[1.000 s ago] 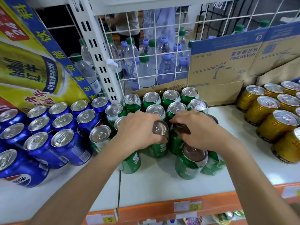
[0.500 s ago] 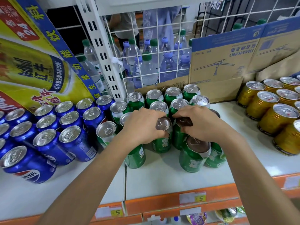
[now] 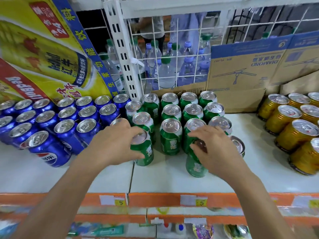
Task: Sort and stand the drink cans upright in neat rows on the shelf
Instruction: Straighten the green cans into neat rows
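Several green cans [image 3: 171,136] stand upright in rows on the white shelf [image 3: 164,178]. My left hand [image 3: 114,145] grips the top of the front left green can [image 3: 144,152], fingers curled over its rim. My right hand [image 3: 215,149] grips the front green can [image 3: 196,167] of the right-hand row from above, covering its lid. Another green can [image 3: 239,145] shows just behind that hand, partly hidden.
Blue cans [image 3: 65,128] fill the shelf to the left, gold cans [image 3: 293,131] to the right. A cardboard box [image 3: 241,73] and a wire grid [image 3: 172,49] with water bottles behind it close the back. An orange price strip [image 3: 155,199] lines the front edge.
Both hands have moved apart: the left hand now grips a can further left, the right hand one further right and nearer the front. The middle can stands uncovered. The camera has shifted.
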`<state>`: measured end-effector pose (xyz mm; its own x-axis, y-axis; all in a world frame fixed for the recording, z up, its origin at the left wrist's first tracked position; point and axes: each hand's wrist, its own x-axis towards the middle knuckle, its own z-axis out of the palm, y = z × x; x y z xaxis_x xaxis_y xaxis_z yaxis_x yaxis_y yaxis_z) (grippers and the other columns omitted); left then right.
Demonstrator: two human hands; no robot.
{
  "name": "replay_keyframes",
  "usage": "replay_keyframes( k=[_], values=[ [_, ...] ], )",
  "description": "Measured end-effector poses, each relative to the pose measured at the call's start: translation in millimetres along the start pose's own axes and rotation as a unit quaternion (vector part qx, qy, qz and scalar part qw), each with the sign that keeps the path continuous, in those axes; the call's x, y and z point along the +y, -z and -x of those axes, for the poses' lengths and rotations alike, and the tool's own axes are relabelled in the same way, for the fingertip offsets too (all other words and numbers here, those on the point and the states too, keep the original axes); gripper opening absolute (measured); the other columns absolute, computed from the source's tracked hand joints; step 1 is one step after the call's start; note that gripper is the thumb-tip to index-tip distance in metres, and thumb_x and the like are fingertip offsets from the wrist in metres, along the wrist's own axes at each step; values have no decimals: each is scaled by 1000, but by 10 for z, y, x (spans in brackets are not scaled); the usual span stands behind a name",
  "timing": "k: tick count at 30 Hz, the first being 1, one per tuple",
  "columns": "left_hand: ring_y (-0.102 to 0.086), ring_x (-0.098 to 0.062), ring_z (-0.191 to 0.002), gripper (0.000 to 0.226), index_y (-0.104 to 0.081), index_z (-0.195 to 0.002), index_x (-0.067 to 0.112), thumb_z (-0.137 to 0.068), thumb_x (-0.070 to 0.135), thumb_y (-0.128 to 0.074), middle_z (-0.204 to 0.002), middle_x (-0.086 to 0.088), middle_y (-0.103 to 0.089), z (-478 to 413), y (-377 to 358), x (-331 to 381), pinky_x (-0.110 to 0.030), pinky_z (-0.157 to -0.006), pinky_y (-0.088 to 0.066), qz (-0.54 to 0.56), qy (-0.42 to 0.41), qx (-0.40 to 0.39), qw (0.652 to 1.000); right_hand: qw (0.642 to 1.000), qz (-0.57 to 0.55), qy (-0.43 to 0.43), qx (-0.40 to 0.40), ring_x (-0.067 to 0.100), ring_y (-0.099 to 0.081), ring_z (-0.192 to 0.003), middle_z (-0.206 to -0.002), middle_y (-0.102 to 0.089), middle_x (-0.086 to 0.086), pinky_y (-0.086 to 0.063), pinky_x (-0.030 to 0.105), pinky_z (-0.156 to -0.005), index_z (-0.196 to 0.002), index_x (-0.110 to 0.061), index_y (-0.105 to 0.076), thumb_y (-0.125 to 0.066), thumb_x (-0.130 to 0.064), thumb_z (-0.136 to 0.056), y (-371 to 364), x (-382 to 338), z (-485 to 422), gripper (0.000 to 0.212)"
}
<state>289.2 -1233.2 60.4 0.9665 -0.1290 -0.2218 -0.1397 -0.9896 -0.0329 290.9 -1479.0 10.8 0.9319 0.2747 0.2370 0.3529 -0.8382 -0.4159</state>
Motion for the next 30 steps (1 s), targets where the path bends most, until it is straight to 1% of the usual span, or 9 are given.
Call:
replay_keyframes(
  k=[4, 9, 11, 15, 19, 23, 25, 27, 30],
  values=[
    [-49, -26, -109, 73, -39, -136, 33, -75, 62, -66, -129, -2, -33, -21, -190, 69, -34, -87, -41, 81, 16, 34, 996, 1000, -11, -10, 23, 37, -54, -102, -112, -62, 9, -35, 30, -88, -109, -11, -70, -75, -18, -76, -33, 10, 64, 34],
    [-51, -27, -105, 53, -43, -128, 26, -84, 50, -63, -130, -1, -34, 20, -290, 174, -36, -87, -38, 80, 40, 73, 993, 1000, -20, -19, -4, 28, -51, -111, -121, -54, 4, -39, 30, -91, -116, -14, -66, -70, -28, -82, 35, -33, 70, 36],
    [-53, -30, -101, 48, -43, -124, 25, -86, 45, -63, -132, -2, -34, 48, -285, 240, -36, -84, -39, 70, 53, 79, 993, 999, -12, -15, -27, 24, -50, -111, -122, -51, 1, -38, 28, -88, -117, -16, -65, -67, -32, -85, 79, -35, 52, 36],
    [-52, -39, -108, 38, -45, -120, 28, -88, 35, -65, -145, -7, -22, 47, -292, 276, -43, -89, -42, 82, 83, 93, 989, 999, -5, -9, -45, 23, -48, -113, -123, -48, 0, -39, 29, -87, -121, -17, -62, -64, -36, -87, 129, -41, 62, 39],
    [-54, -22, -107, 34, -50, -117, 25, -88, 34, -64, -132, 3, -45, 70, -281, 305, -33, -79, -36, 87, 42, 120, 988, 999, -13, -4, -51, 24, -46, -115, -124, -47, 0, -39, 30, -90, -125, -17, -60, -63, -36, -88, 140, -40, 75, 42],
    [-57, -7, -96, 24, -52, -102, 31, -84, 34, -68, -116, 13, -52, 210, -216, 369, -25, -69, -31, 135, -2, 132, 982, 999, -12, 1, -48, 24, -46, -115, -123, -46, -1, -36, 27, -90, -126, -18, -58, -62, -37, -89, 142, -20, 77, 42],
    [-50, -1, -89, 35, -50, -113, 34, -83, 34, -69, -121, 15, -53, 253, -190, 465, -22, -69, -31, 143, -54, 100, 983, 999, -11, 2, -48, 23, -46, -115, -123, -46, -2, -36, 26, -86, -127, -19, -57, -61, -35, -89, 141, -14, 69, 42],
    [-42, 2, -85, 48, -46, -125, 36, -84, 33, -70, -127, 18, -51, 258, -171, 584, -22, -74, -33, 167, -94, 63, 979, 999, -11, 4, -51, 24, -45, -115, -124, -46, -2, -36, 27, -86, -128, -19, -57, -62, -34, -90, 142, -11, 59, 42],
    [-41, 2, -82, 43, -48, -122, 37, -86, 31, -69, -128, 22, -48, 185, -179, 698, -23, -76, -33, 179, -115, 47, 976, 998, -9, 7, -59, 25, -44, -115, -125, -45, 0, -36, 30, -89, -128, -18, -57, -62, -34, -89, 150, -10, 55, 43]
  ],
)
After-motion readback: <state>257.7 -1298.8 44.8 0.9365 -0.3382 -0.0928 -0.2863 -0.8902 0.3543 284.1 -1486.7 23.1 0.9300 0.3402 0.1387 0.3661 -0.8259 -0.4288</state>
